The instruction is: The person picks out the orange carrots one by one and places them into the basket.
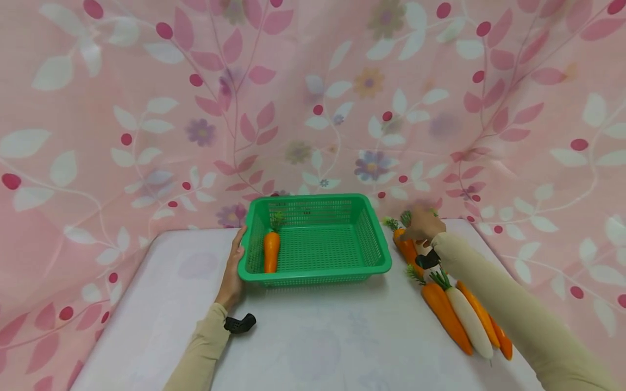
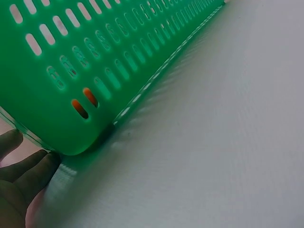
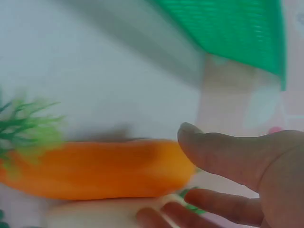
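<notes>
Left hand (image 1: 233, 271): lay flat against the left outer wall of the green basket (image 1: 376, 255), fingers straight and relaxed, gripping nothing; the left wrist view showed the fingertips (image 2: 28, 166) just at the basket's lower corner. Right hand (image 1: 424, 224): reached over the far end of the vegetable row, fingers loosely spread over the farthest carrot (image 1: 405, 247); the blurred right wrist view showed thumb and fingers (image 3: 213, 152) close beside that carrot (image 3: 95, 168), and whether they touched or gripped it could not be told. Basket: stood on the white table (image 1: 318, 336), mid-table toward the back, holding one carrot in the basket (image 1: 271, 251) upright against its left wall. Row right of the basket: two more orange carrots (image 1: 442, 309) and a white radish (image 1: 469, 321), lying touching one another, near the table's right edge. Risks, judged: a loose pinch on the smooth carrot could let it slip and roll into its neighbours, nudging the outer pieces off the right edge; a sleeve sweeping low could drag the row likewise; a push by the bracing left hand could slide the light basket rightward. Room: open table lay before the basket and between basket and row; the basket's right part stood free; the draped floral cloth (image 1: 146, 108) hung close behind.
</notes>
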### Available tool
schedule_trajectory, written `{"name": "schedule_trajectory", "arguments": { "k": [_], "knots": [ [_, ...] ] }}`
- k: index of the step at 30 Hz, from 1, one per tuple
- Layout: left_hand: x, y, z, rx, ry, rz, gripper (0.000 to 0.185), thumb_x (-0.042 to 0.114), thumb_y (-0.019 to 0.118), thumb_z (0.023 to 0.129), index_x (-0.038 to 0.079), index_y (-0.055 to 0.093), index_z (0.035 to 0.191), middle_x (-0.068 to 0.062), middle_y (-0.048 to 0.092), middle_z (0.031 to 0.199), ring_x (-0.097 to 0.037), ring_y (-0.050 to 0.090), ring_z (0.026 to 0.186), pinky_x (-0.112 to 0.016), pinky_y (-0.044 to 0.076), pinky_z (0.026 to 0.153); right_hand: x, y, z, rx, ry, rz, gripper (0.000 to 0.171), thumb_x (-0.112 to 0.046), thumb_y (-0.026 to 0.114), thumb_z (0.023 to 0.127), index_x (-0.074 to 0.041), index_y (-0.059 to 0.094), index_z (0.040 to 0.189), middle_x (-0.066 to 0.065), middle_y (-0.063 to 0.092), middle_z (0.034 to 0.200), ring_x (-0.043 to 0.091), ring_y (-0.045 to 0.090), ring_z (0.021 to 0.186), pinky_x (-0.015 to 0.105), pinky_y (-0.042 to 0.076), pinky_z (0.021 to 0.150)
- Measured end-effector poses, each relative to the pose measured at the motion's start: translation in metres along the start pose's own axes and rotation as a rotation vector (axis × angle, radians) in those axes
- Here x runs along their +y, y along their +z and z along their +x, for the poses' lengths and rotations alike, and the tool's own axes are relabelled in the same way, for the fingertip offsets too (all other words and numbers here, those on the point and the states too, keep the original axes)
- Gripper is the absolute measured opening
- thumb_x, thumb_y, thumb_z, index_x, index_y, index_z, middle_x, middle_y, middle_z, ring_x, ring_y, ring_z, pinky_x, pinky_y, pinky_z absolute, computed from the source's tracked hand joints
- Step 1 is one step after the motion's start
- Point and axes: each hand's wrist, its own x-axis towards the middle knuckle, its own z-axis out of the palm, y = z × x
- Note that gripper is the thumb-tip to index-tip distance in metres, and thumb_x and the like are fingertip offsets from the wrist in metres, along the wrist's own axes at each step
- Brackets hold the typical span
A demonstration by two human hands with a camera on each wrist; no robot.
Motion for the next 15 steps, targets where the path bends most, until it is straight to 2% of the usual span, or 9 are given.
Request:
{"name": "schedule_trajectory", "arguments": {
  "k": [2, 6, 7, 9, 11, 15],
  "knots": [
    [0.000, -0.001, 0.000, -0.001, -0.002, 0.005, 0.053, 0.027, 0.022, 0.108, 0.023, 0.015, 0.160, 0.005, 0.011, 0.165, -0.025, 0.011, 0.151, -0.060, 0.010, 0.117, 0.005, 0.006, 0.001, -0.013, -0.004, -0.021, 0.041, -0.032, 0.080, 0.081, 0.001, 0.065, 0.100, 0.011, 0.063, 0.079, 0.030, 0.065, 0.067, 0.037, 0.056, 0.056],
    [0.001, 0.000, -0.001, 0.000, -0.003, 0.003, 0.053, 0.027, 0.021, 0.108, 0.023, 0.015, 0.160, 0.005, 0.011, 0.166, -0.025, 0.010, 0.151, -0.060, 0.009, 0.117, 0.011, 0.016, 0.002, -0.018, -0.014, -0.103, 0.045, -0.039, 0.080, 0.079, -0.002, 0.072, 0.103, 0.007, 0.064, 0.076, 0.025, 0.059, 0.063, 0.030, 0.048, 0.051],
    [0.002, 0.000, -0.002, 0.001, -0.003, 0.001, 0.053, 0.026, 0.021, 0.108, 0.023, 0.015, 0.160, 0.005, 0.011, 0.166, -0.025, 0.010, 0.151, -0.060, 0.008, 0.117, 0.013, 0.019, 0.003, -0.022, -0.020, -0.114, 0.048, -0.040, 0.081, 0.078, -0.001, 0.072, 0.104, 0.008, 0.065, 0.079, 0.024, 0.058, 0.064, 0.029, 0.046, 0.050],
    [0.002, 0.000, -0.002, 0.000, -0.004, -0.002, 0.053, 0.026, 0.021, 0.108, 0.023, 0.015, 0.160, 0.005, 0.011, 0.166, -0.025, 0.010, 0.151, -0.060, 0.008, 0.118, 0.015, 0.023, 0.005, -0.006, -0.035, -0.121, 0.058, -0.041, 0.082, 0.078, 0.000, 0.068, 0.117, 0.015, 0.069, 0.099, 0.026, 0.059, 0.071, 0.031, 0.049, 0.054],
    [0.002, 0.001, -0.002, -0.002, -0.001, -0.004, 0.053, 0.027, 0.021, 0.108, 0.023, 0.015, 0.160, 0.005, 0.011, 0.166, -0.025, 0.009, 0.151, -0.061, 0.008, 0.117, 0.017, 0.027, 0.007, -0.005, -0.045, -0.117, 0.064, -0.039, 0.081, 0.078, 0.001, 0.064, 0.125, 0.019, 0.067, 0.112, 0.026, 0.058, 0.074, 0.032, 0.050, 0.056],
    [0.001, 0.000, -0.001, -0.009, 0.009, 0.005, 0.053, 0.027, 0.022, 0.108, 0.023, 0.014, 0.160, 0.004, 0.010, 0.166, -0.026, 0.009, 0.151, -0.062, 0.008, 0.117, 0.016, 0.031, 0.010, -0.011, -0.053, -0.115, 0.066, -0.036, 0.080, 0.080, -0.002, 0.060, 0.133, 0.021, 0.064, 0.122, 0.029, 0.058, 0.082, 0.034, 0.051, 0.061]
  ]
}}
